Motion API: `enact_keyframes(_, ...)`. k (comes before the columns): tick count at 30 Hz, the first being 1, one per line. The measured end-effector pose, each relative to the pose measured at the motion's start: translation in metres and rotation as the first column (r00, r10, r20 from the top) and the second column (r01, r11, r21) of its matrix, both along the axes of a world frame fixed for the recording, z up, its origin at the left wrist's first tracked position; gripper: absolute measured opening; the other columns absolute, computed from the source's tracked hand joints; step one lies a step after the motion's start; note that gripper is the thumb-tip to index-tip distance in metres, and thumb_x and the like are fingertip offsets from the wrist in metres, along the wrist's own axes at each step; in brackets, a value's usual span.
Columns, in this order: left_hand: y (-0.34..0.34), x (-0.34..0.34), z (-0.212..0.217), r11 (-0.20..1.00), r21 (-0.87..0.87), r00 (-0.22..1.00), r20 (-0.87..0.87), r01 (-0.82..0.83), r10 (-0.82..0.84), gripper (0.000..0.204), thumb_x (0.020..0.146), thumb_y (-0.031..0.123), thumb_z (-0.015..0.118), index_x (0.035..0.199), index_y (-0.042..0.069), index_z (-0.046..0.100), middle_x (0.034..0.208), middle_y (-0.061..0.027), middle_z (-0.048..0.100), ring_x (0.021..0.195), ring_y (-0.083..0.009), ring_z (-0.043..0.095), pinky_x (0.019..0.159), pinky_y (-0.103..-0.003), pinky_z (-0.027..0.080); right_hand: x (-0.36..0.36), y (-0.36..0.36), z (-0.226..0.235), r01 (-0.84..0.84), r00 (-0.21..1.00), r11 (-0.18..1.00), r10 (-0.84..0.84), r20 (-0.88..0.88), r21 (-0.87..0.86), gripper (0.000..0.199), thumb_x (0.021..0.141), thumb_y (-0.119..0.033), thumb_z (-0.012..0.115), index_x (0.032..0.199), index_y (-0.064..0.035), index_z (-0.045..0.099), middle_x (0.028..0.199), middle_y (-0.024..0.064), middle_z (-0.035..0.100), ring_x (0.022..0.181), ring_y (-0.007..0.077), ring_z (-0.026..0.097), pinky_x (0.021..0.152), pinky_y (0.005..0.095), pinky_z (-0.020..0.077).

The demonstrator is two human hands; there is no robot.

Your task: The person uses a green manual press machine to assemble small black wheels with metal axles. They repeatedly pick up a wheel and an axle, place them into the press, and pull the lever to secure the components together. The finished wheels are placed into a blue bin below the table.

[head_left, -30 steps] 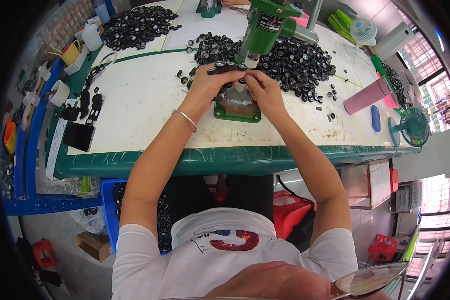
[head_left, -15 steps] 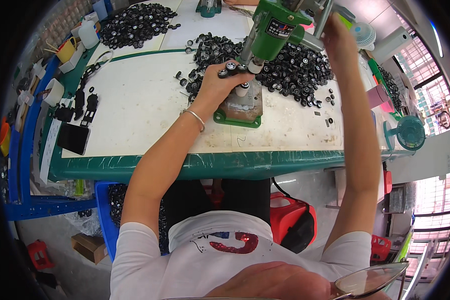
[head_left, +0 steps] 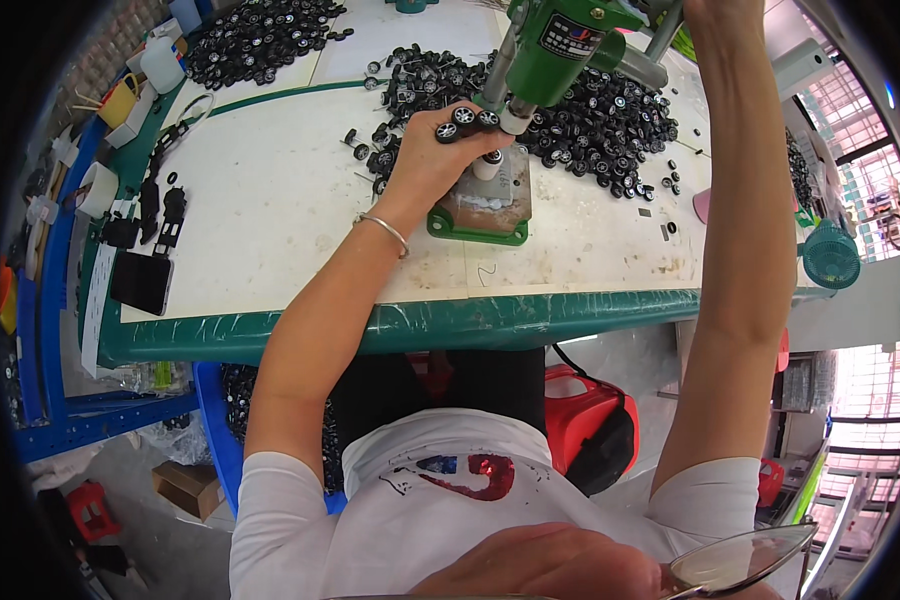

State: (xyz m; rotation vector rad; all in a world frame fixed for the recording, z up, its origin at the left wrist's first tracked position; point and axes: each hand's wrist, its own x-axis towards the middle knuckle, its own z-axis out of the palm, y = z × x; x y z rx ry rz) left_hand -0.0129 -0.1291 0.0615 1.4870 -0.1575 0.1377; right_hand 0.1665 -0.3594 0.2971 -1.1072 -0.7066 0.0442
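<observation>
My left hand (head_left: 432, 150) is closed around several small black toy wheels (head_left: 462, 117) with silver spokes, held directly below the ram (head_left: 516, 117) of a green hand press (head_left: 560, 45). Under my fingers a white post with a wheel (head_left: 489, 163) on it rises from the press base (head_left: 480, 222). My right hand (head_left: 727, 12) is at the top edge of the picture, beside the upper end of the press lever (head_left: 664, 35); its fingers are cut off by the edge. Behind the press lies a heap of wheels (head_left: 610, 130), some on thin metal axles.
Another wheel pile (head_left: 260, 40) lies at the far left of the white tabletop (head_left: 250, 220). A phone (head_left: 142, 283) and black strip-like parts (head_left: 173, 218) lie near the left edge. On the right stand a green fan (head_left: 831, 255) and a pink cup (head_left: 702, 206). A blue bin (head_left: 215, 430) is below.
My right hand has moved up and to the right, partly out of the picture. My left hand stays at the press with the wheels. The view has shifted slightly.
</observation>
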Motion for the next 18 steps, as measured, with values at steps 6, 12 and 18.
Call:
enact_keyframes(6, 0.005, -0.002, -0.005, 0.999, 0.023, 0.998, 0.041, -0.045, 0.044, 0.021, 0.075, 0.017, 0.078, 0.090, 0.005, 0.071, 0.080, 0.0000, 0.068, 0.072, -0.0053, 0.057, 0.070, -0.022, 0.046, -0.032, 0.008, -0.005, -0.378, 0.910, 0.892, 0.407, -0.076, 0.248, 0.024, 0.093, -0.027, 0.058, 0.077, -0.0141, 0.048, 0.054, -0.0101, 0.032, 0.038, 0.0015, 0.024, 0.034, 0.0187, 0.0156)
enact_keyframes(12, 0.003, 0.002, -0.011, 0.997, 0.052, 0.995, 0.078, -0.058, 0.054, 0.022, 0.075, 0.020, 0.078, 0.091, 0.006, 0.071, 0.078, -0.0008, 0.068, 0.070, -0.0060, 0.058, 0.068, -0.023, 0.048, -0.097, 0.040, -0.017, 0.117, 0.972, 0.945, -0.171, 0.159, 0.305, 0.027, 0.090, -0.028, 0.063, 0.073, -0.0134, 0.048, 0.053, -0.0098, 0.031, 0.038, 0.0014, 0.024, 0.034, 0.0191, 0.0156)
enact_keyframes(18, 0.006, -0.001, -0.013, 0.996, 0.068, 0.997, 0.051, -0.065, 0.062, 0.022, 0.074, 0.019, 0.079, 0.090, 0.007, 0.071, 0.079, -0.0007, 0.069, 0.069, -0.0055, 0.058, 0.066, -0.022, 0.048, -0.148, 0.066, -0.032, 0.388, 0.698, 0.868, -0.496, 0.516, 0.310, 0.032, 0.090, -0.029, 0.062, 0.068, -0.0159, 0.043, 0.053, -0.0088, 0.027, 0.040, 0.0026, 0.022, 0.036, 0.0210, 0.0160)
